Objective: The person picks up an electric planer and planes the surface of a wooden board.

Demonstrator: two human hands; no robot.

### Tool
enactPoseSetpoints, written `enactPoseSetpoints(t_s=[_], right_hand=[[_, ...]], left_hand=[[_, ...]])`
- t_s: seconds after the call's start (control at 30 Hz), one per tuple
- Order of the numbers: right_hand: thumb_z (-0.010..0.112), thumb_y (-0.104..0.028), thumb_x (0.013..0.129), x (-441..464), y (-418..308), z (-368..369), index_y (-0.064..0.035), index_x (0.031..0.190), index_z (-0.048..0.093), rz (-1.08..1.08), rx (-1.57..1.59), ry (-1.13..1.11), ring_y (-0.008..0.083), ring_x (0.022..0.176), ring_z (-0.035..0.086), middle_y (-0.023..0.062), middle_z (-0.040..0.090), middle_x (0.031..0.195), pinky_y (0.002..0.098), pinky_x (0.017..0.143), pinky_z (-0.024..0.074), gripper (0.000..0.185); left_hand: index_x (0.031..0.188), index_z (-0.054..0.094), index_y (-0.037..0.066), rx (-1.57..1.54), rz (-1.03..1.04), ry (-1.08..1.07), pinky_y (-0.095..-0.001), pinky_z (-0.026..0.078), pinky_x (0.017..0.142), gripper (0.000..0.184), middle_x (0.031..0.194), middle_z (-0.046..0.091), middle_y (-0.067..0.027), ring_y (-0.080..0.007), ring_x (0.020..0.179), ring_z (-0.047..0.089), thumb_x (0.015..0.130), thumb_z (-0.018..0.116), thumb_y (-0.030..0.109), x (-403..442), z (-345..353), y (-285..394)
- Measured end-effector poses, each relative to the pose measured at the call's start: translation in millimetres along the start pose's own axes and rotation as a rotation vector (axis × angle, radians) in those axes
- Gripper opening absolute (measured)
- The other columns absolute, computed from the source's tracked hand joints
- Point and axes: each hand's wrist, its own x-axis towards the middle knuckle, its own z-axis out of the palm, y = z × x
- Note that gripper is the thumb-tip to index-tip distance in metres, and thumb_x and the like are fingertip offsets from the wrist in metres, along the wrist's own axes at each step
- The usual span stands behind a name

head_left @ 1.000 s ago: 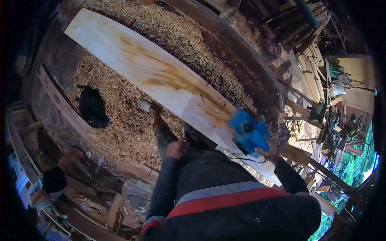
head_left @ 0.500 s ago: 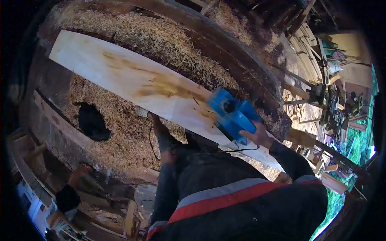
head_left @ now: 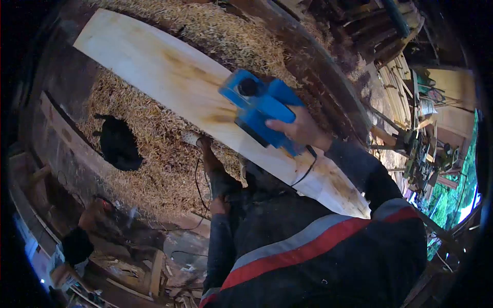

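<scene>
A blue electric hand planer (head_left: 264,108) rests on a long pale wooden board (head_left: 149,51) with brown streaks. My right hand (head_left: 303,128) is closed around the planer's rear handle. A dark cord curves down from the back of the tool across the board. Beside my bent leg, below the board's lower edge, is my left hand (head_left: 220,206). It appears to rest against the dark trouser leg, and its fingers are too dark and hidden to make out.
Wood shavings (head_left: 154,138) cover the ground under and around the board. My foot (head_left: 208,149) stands near its lower edge. A black object (head_left: 119,143) lies at the left. Another person (head_left: 77,246) works at lower left. Stacked timber (head_left: 398,97) is at right.
My right hand has moved the planer leftward along the board, uncovering more of its right end. The camera view has shifted slightly. My left hand stays by the leg.
</scene>
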Motion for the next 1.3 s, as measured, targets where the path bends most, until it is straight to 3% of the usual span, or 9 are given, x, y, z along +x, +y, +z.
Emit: enactPoseSetpoints(t_s=[0.2, 0.27, 0.47, 0.77, 0.83, 0.9, 1.03, 1.2, 1.3], right_hand=[[0.076, -0.043, 0.081, 106.1, -65.7, 42.1, -0.0062, 0.103, 0.072, 0.053, 0.057, 0.002, 0.0177, 0.068, 0.066, 0.0067, 0.072, 0.083, 0.0356, 0.071, 0.0524, 0.043], [0.072, -0.042, 0.087, 156.9, -78.6, 58.6, -0.006, 0.089, 0.067, 0.048, 0.027, -0.013, 0.0093, 0.041, 0.048, 0.0001, 0.053, 0.054, 0.0284, 0.04, 0.0364, 0.037], [0.068, -0.053, 0.086, 300.8, -135.9, 107.2, -0.0096, 0.05, 0.056, -0.367, -0.179, 0.039, 0.0136, 0.037, 0.05, 0.0034, 0.051, 0.043, 0.031, 0.043, 0.0399, 0.058], [0.062, -0.054, 0.091, 333.5, -177.6, 115.1, -0.0063, 0.067, 0.06, -0.371, -0.002, -0.029, 0.0166, 0.043, 0.049, 0.006, 0.054, 0.056, 0.0371, 0.052, 0.045, 0.053], [0.066, -0.058, 0.085, 301.3, -146.8, 111.7, -0.0083, 0.051, 0.06, -0.345, -0.258, 0.091, 0.015, 0.039, 0.053, 0.0034, 0.05, 0.042, 0.0324, 0.045, 0.0435, 0.061], [0.068, -0.056, 0.084, 252.2, -122.4, 97.5, -0.0067, 0.063, 0.065, -0.208, -0.326, 0.075, 0.0158, 0.041, 0.054, 0.0038, 0.053, 0.046, 0.0331, 0.047, 0.0445, 0.053], [0.074, -0.037, 0.086, 113.1, -52.5, 61.2, -0.0074, 0.111, 0.07, -0.074, -0.104, -0.006, 0.0151, 0.073, 0.064, 0.0058, 0.07, 0.09, 0.033, 0.07, 0.0527, 0.039], [0.076, -0.03, 0.083, -77.0, 36.0, 19.1, -0.0022, 0.12, 0.063, -0.092, -0.079, 0.079, 0.0251, 0.094, 0.066, 0.0112, 0.07, 0.108, 0.0387, 0.086, 0.0508, 0.048], [0.078, -0.033, 0.082, -177.2, 80.0, -5.7, -0.003, 0.121, 0.062, 0.233, -0.087, 0.017, 0.0226, 0.1, 0.064, 0.0123, 0.067, 0.11, 0.0372, 0.089, 0.0499, 0.052]], left_hand=[[0.109, 0.07, 0.017, -0.1, -0.177, 0.072, -0.0524, 0.055, 0.073, 0.03, 0.085, 0.07, -0.0223, -0.0425, 0.082, 0.068, 0.086, 0.063, 0.036, -5.1, -40.6, -4.6], [0.11, 0.07, 0.018, -0.206, -0.124, 0.052, -0.0513, 0.055, 0.075, 0.031, 0.089, 0.07, -0.0232, -0.0422, 0.083, 0.068, 0.085, 0.062, 0.035, -1.3, -35.5, -22.1], [0.107, 0.07, 0.015, -0.313, -0.107, 0.123, -0.0476, 0.055, 0.074, 0.028, 0.084, 0.07, -0.0228, -0.0407, 0.083, 0.069, 0.084, 0.063, 0.03, -5.7, -31.6, -30.7], [0.108, 0.07, 0.014, -0.45, -0.254, 0.237, -0.048, 0.054, 0.073, 0.029, 0.087, 0.071, -0.0206, -0.0361, 0.083, 0.07, 0.084, 0.066, 0.029, -1.3, -32.7, -29.1], [0.107, 0.07, 0.015, -0.409, -0.226, 0.247, -0.0479, 0.054, 0.073, 0.028, 0.086, 0.071, -0.02, -0.0362, 0.083, 0.07, 0.083, 0.067, 0.03, -6.8, -31.5, -35.3], [0.106, 0.07, 0.016, -0.363, -0.188, 0.259, -0.0478, 0.055, 0.072, 0.028, 0.085, 0.071, -0.0195, -0.0363, 0.082, 0.07, 0.083, 0.067, 0.03, -10.8, -31.7, -37.5], [0.104, 0.071, 0.018, -0.198, -0.261, 0.201, -0.0482, 0.055, 0.074, 0.027, 0.084, 0.071, -0.0188, -0.0382, 0.083, 0.069, 0.084, 0.063, 0.033, -11.1, 5.3, -53.0], [0.105, 0.071, 0.018, -0.228, -0.27, 0.166, -0.0504, 0.055, 0.076, 0.029, 0.088, 0.071, -0.019, -0.04, 0.083, 0.069, 0.085, 0.057, 0.034, -25.5, 23.0, -35.6], [0.102, 0.07, 0.015, -0.238, -0.293, 0.203, -0.052, 0.054, 0.077, 0.029, 0.089, 0.07, -0.0208, -0.0416, 0.084, 0.068, 0.084, 0.057, 0.034, -22.6, 31.0, -32.8]])
